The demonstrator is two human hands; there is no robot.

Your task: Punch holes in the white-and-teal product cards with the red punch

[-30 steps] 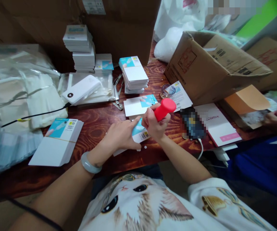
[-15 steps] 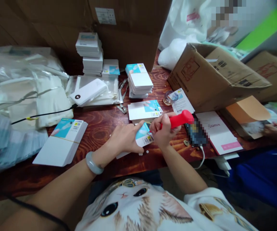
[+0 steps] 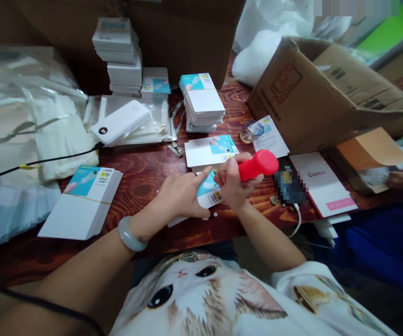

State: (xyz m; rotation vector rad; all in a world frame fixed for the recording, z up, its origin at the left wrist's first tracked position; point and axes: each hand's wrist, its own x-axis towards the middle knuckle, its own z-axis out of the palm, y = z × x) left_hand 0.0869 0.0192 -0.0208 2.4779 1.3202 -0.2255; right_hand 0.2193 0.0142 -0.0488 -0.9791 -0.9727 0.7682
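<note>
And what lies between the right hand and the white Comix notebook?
In the head view, a dark phone-like device with a white cable lies between the right hand and the notebook, plus a small round piece.

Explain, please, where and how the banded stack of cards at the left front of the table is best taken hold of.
Probably grip the banded stack of cards across its two long sides, near the thin band, coming from above and the near side: it lies flat, its near end faces the person, and the bagged packets lie off its left side.
</note>
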